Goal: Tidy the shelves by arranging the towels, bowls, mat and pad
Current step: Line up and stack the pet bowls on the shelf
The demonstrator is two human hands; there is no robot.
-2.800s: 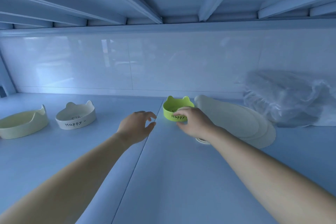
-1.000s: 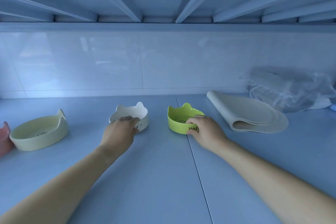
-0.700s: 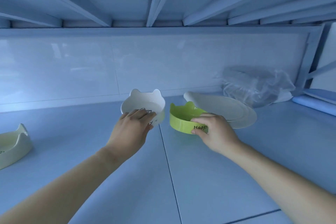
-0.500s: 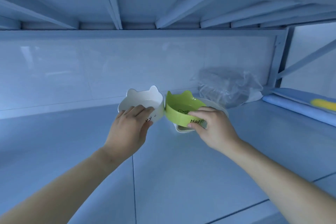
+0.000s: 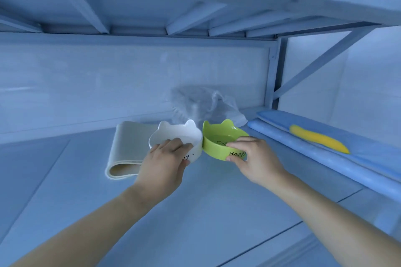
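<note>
- Left hand (image 5: pixel 161 169) grips a white bowl (image 5: pixel 173 134) with cat ears, fingers curled over the near rim and thumb against the outer wall.
- Right hand (image 5: pixel 253 162) pinches a green bowl (image 5: pixel 217 138) of the same shape, fingers on its rim and thumb low on the wall beside the word "Happy".
- The two bowls touch side by side between the hands.
- A folded cream mat (image 5: pixel 125 147) lies on the shelf (image 5: pixel 195 212) just left of the left hand.
- A crumpled clear plastic bag (image 5: pixel 201 104) sits beyond both hands.
- A blue pad (image 5: pixel 325 158) with a yellow mark lies right of the right hand.
</note>
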